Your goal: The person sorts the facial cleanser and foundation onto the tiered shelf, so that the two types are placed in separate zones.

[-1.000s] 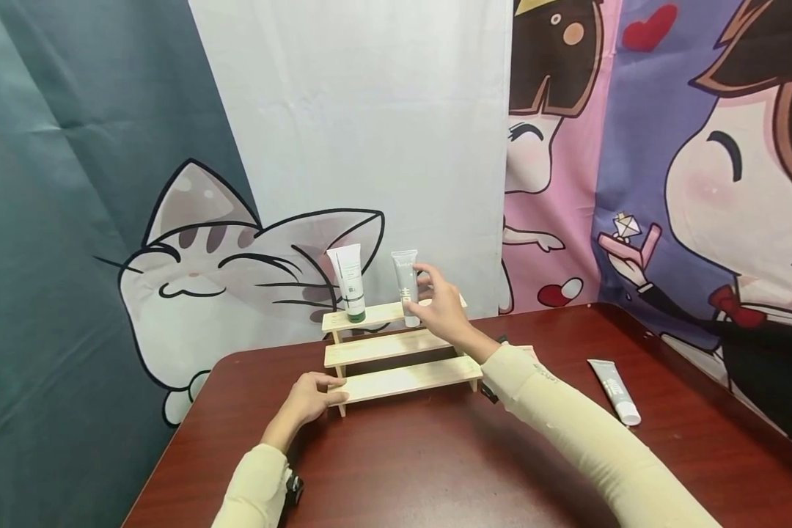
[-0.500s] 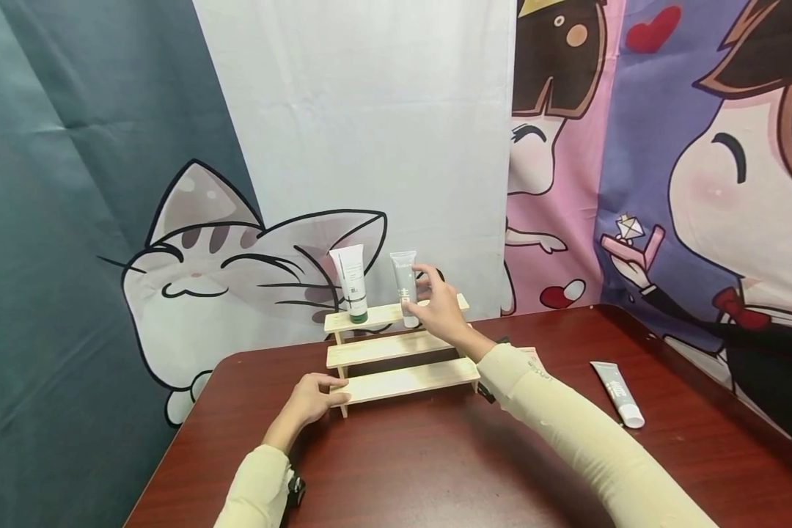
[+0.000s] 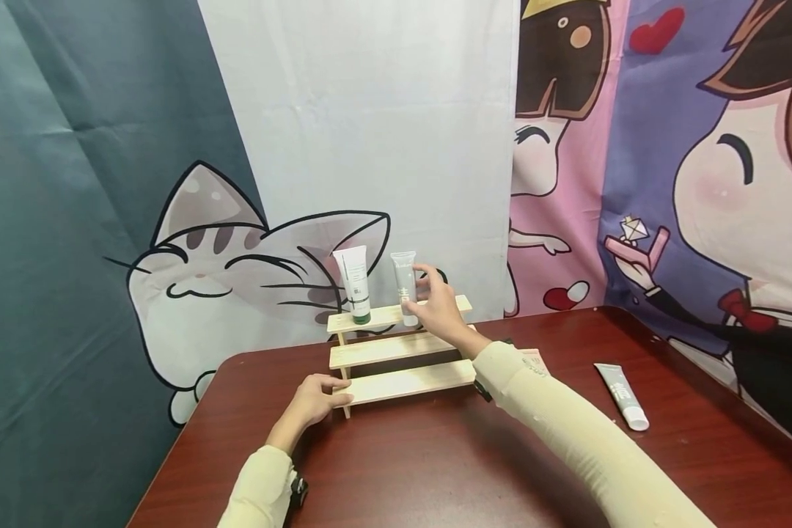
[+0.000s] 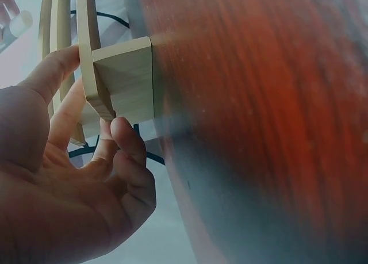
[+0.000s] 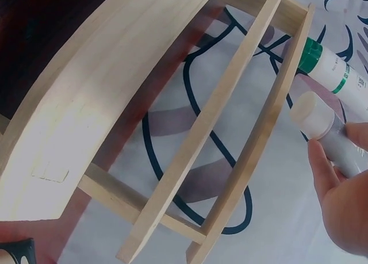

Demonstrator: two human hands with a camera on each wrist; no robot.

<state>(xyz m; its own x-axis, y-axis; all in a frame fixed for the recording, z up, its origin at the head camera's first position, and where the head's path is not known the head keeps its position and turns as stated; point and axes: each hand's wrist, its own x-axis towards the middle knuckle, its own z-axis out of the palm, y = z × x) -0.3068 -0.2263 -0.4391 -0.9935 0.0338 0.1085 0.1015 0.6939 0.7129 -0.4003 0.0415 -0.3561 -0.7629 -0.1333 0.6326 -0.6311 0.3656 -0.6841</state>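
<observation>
White tube (image 3: 353, 284) up, gray tube (image 3: 405, 275) in right grip (image 3: 438, 308)
My left grip (image 3: 312, 400) pinches the shelf (image 3: 405, 383); loose tube (image 3: 622, 396) probably to go

Desk (image 3: 396, 469): dark red-brown wood-look top, visible grain streaks, smooth, glossy enough to throw a soft sheen toward the front. Rack (image 3: 405, 383) near the back edge: bare pale wood, matt, smooth faces, light grain, faint rectangular outline in one board. White tube (image 3: 353, 279) on it: smooth plastic look, soft sheen, printed; green cap (image 3: 361, 320) is plastic-looking, glossier. Held tube (image 3: 405, 275): grey, smooth, satin, plastic look, white cap. Loose tube (image 3: 622, 396) by the desk's right edge: same look. Backdrop (image 3: 369, 125) beyond the back edge: printed cloth, mostly matt, creased. Sleeves (image 3: 574, 433): cream cloth, matt, wrinkled.
</observation>
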